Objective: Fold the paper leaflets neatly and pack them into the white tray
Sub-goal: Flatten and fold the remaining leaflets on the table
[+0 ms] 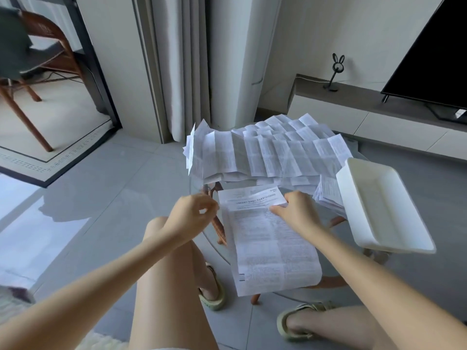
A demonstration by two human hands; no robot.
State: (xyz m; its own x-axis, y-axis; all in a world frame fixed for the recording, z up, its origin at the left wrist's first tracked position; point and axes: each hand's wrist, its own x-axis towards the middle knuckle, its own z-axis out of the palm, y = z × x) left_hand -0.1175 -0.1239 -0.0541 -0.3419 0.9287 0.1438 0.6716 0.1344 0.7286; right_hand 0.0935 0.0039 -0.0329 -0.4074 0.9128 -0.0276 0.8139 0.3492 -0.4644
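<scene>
Right hand (300,213) pinched top corner of printed white paper leaflet (267,243) on round glass table (336,263); left hand (194,214) curled beside, grip unclear.

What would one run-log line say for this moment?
step: fold | right hand grips leaflet top edge | left hand at its left edge, grip unclear | white tray empty | pile unfolded behind

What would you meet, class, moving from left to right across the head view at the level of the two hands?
In order: left hand → long printed white paper leaflet → right hand → white rectangular plastic tray.
</scene>
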